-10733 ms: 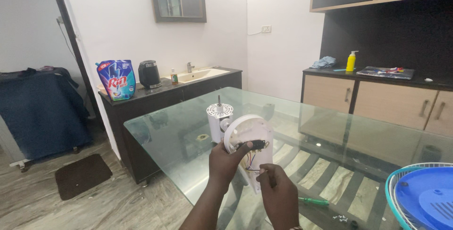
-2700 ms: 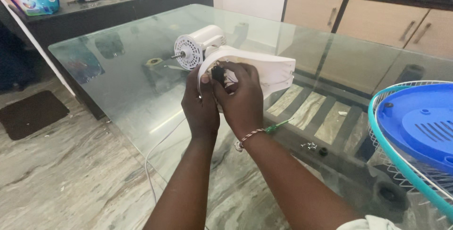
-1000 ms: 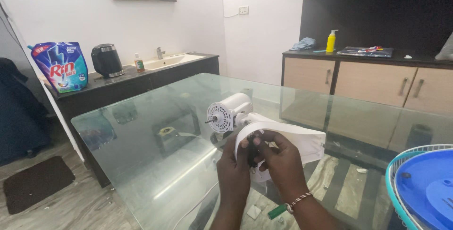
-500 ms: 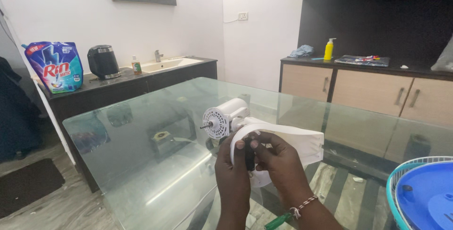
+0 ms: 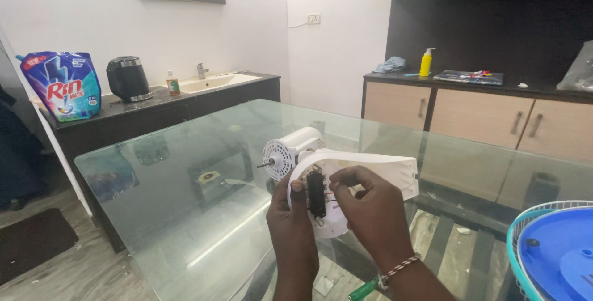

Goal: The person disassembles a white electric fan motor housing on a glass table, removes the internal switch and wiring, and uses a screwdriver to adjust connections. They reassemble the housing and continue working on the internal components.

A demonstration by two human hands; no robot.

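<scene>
White fan base (image 5: 370, 171) now raised, black switch block (image 5: 316, 193) exposed, under left hand (image 5: 293, 230) and right hand (image 5: 374, 214) grip.

Bright, even room light; soft glare on the glass table (image 5: 185, 214); sharp focus.

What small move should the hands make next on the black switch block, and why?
Probably seat the black switch block into the white fan base: the left hand steadies it, the right hand pinches beside it, and thin wires show there.
</scene>
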